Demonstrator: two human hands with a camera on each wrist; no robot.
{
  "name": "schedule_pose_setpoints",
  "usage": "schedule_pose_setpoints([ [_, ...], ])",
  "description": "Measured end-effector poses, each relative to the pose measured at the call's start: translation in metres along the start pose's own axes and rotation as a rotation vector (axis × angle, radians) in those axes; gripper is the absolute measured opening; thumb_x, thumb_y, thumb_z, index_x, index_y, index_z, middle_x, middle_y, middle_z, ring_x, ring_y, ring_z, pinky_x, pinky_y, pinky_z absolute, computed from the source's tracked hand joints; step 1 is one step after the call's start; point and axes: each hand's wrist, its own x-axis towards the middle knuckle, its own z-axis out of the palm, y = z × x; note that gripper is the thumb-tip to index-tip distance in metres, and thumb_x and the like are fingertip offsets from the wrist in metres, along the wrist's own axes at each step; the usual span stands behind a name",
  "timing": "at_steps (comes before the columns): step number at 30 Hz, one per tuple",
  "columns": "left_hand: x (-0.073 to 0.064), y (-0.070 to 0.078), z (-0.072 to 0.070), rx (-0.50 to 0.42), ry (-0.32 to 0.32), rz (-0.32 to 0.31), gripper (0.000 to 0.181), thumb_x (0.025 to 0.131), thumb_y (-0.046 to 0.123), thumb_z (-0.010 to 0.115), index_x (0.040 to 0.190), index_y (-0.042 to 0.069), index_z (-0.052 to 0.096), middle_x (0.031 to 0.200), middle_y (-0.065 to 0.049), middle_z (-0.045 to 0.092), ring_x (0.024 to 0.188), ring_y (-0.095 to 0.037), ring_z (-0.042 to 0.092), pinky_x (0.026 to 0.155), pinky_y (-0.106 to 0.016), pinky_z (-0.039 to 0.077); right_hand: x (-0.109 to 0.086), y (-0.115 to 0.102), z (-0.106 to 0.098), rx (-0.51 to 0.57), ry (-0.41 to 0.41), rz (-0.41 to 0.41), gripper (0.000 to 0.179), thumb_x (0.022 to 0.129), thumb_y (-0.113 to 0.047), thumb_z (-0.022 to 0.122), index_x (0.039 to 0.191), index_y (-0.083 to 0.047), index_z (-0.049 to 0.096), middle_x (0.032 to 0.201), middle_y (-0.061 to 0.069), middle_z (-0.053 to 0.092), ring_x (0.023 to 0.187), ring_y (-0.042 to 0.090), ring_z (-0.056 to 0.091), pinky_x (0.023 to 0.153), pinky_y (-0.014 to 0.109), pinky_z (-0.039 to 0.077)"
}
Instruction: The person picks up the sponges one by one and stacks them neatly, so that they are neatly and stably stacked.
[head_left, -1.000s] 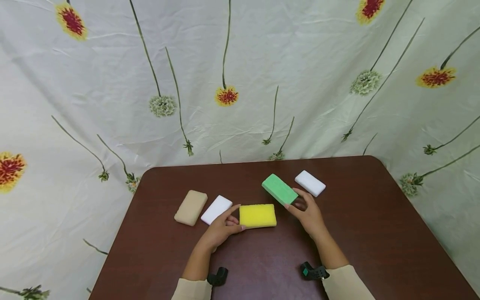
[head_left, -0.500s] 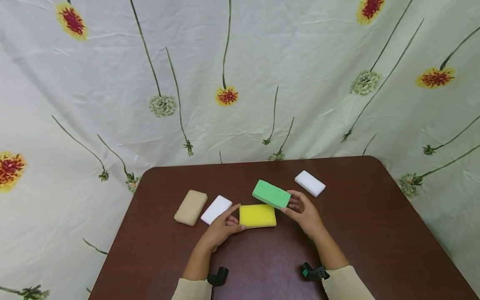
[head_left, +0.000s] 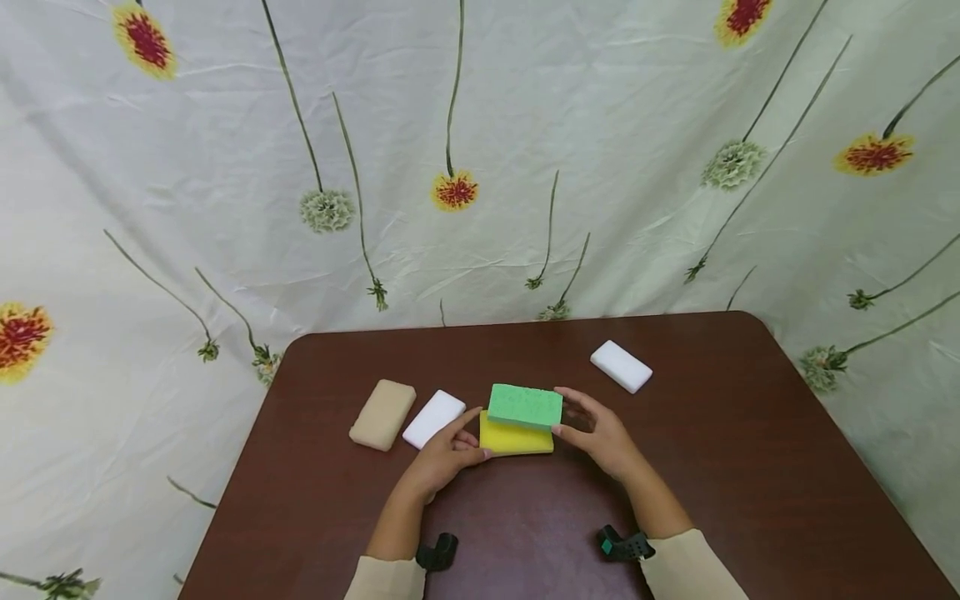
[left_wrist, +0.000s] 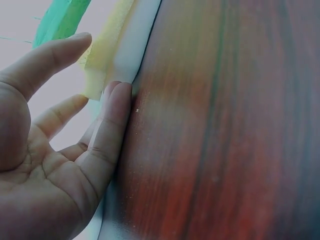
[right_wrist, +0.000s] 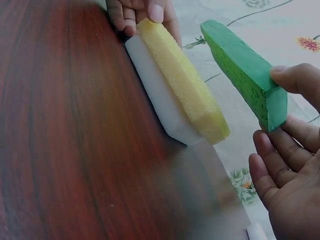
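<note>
A yellow sponge (head_left: 513,439) lies flat on top of a white block (right_wrist: 159,92), which rests on the table. My left hand (head_left: 442,458) holds the left end of the yellow sponge between thumb and fingers, its lower fingers beside the white block. My right hand (head_left: 606,437) pinches a green sponge (head_left: 525,405) by its right end, thumb on the near side and fingers on the far side. In the right wrist view the green sponge is raised, with a gap between it and the yellow one. From the head view it overlaps the yellow sponge's back part, hiding it.
Left of the stack, a beige block (head_left: 382,415) and a white block (head_left: 433,417) lie on the dark brown table (head_left: 750,467). Another white block (head_left: 621,367) lies at the back right. A flowered cloth (head_left: 637,125) hangs behind the table's far edge.
My right hand has brought the green sponge leftward and nearer, turning it from slanted to nearly level with the yellow one. My left hand has stayed in place.
</note>
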Motion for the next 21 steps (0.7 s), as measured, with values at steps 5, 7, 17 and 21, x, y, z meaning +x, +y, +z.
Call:
schedule_pose_setpoints([
  [5,0.0007,-0.0013,0.0003,0.002,0.005,-0.004,0.078,0.084,0.022,0.082,0.153,0.026,0.045,0.105,-0.010,0.058,0.087,-0.017,0.057,0.075,-0.028,0.048,-0.0001,0.0042,0.0023,0.012,-0.052,-0.022,0.064,0.091,-0.022,0.076,0.149,-0.011,0.050,0.148,0.009,0.055,0.134,0.034,0.053,0.109,0.052,0.043],
  [7,0.0010,-0.0017,0.0001,-0.001,0.005,-0.005,0.078,0.084,0.022,0.082,0.153,0.026,0.045,0.104,-0.010,0.058,0.086,-0.017,0.057,0.074,-0.029,0.048,-0.0002,0.0050,0.0030,0.002,-0.071,-0.037,0.063,0.092,-0.022,0.076,0.149,-0.011,0.050,0.151,0.009,0.052,0.138,0.034,0.050,0.111,0.056,0.040],
  [17,0.0002,-0.0012,0.0001,0.007,-0.014,-0.001,0.079,0.085,0.022,0.080,0.155,0.023,0.043,0.104,-0.009,0.058,0.086,-0.016,0.058,0.074,-0.029,0.048,-0.0018,0.0051,0.0040,-0.063,-0.133,-0.018,0.065,0.093,-0.031,0.074,0.151,-0.017,0.049,0.157,0.004,0.047,0.146,0.034,0.040,0.113,0.063,0.034],
  [21,0.0011,-0.0018,0.0003,0.001,-0.014,-0.001,0.080,0.085,0.021,0.081,0.155,0.022,0.042,0.104,-0.009,0.058,0.086,-0.016,0.058,0.075,-0.030,0.048,-0.0012,0.0064,0.0041,-0.070,-0.140,-0.035,0.065,0.093,-0.031,0.074,0.152,-0.016,0.048,0.156,0.004,0.048,0.147,0.035,0.040,0.113,0.063,0.033],
])
